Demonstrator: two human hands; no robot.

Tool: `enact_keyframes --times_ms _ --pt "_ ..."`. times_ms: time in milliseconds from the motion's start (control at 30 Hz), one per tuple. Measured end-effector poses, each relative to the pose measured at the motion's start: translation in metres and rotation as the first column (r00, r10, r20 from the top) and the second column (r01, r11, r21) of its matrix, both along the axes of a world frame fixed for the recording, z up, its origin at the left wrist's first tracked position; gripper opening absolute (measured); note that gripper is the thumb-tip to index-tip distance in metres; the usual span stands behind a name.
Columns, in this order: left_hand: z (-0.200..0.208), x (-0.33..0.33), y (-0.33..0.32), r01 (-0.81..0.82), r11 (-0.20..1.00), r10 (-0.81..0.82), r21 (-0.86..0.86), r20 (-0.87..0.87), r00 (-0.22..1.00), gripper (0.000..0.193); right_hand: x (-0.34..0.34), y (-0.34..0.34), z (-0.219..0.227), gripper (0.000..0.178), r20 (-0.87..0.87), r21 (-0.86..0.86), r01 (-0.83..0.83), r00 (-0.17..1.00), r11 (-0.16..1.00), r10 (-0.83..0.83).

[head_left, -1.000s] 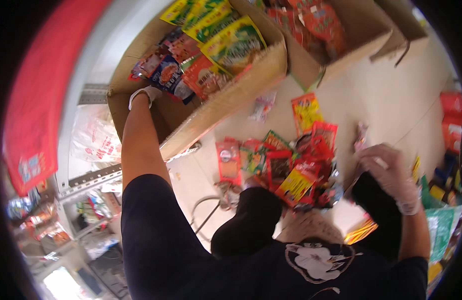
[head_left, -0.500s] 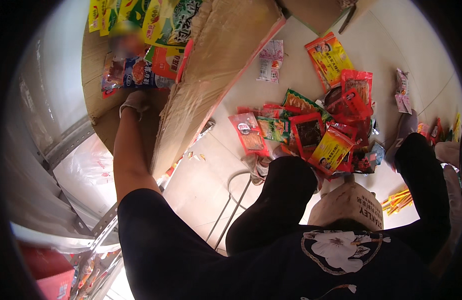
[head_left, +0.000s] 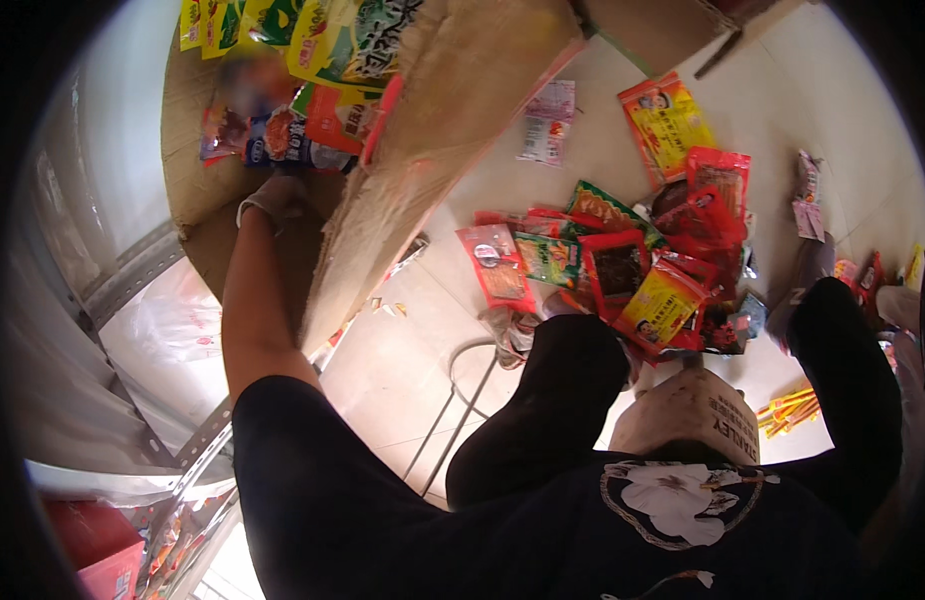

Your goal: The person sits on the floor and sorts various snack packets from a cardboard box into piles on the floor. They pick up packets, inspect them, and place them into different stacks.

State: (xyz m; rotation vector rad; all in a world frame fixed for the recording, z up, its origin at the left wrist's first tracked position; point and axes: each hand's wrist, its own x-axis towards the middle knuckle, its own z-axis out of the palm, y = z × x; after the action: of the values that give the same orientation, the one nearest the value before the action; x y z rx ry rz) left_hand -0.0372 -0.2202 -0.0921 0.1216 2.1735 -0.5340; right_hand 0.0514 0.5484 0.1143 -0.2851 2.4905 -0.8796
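Observation:
My left hand, in a pale glove, reaches into an open cardboard box at the left. It is just below a blue snack packet and an orange packet. The fingers are in shadow and partly hidden, so their grip does not show. Several yellow and green packets stand farther back in the box. My right hand is not visible.
A heap of snack packets lies on the tiled floor before my knees, with pink packets beyond. A metal shelf frame runs along the left. A wire stand and an off-white printed object are near my legs.
My left hand has shifted slightly and stays below the packets in the box. The view has moved a little; the floor packets look unchanged.

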Motion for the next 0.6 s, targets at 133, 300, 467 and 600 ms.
enact_keyframes --times_ms 133,300,467,600 --pt "0.008 0.005 -0.017 -0.037 0.999 0.037 -0.020 -0.025 0.999 0.019 0.002 -0.004 0.009 0.018 -0.032 -0.010 -0.027 0.999 1.000 0.027" --pt "0.074 0.012 0.016 -0.648 0.699 0.710 0.304 -0.184 0.679 0.016 0.014 0.004 0.013 0.016 -0.111 -0.133 -0.150 0.985 0.980 0.136" --pt "0.203 0.068 0.194 0.069 0.374 0.911 0.925 -0.380 0.160 0.017 0.044 0.007 0.046 0.015 -0.095 -0.253 -0.143 0.988 0.957 0.122" --pt "0.218 0.125 0.382 0.395 0.090 0.695 0.914 -0.342 0.633 0.014 0.066 0.018 0.055 0.016 -0.175 -0.276 -0.145 0.980 0.950 0.099"
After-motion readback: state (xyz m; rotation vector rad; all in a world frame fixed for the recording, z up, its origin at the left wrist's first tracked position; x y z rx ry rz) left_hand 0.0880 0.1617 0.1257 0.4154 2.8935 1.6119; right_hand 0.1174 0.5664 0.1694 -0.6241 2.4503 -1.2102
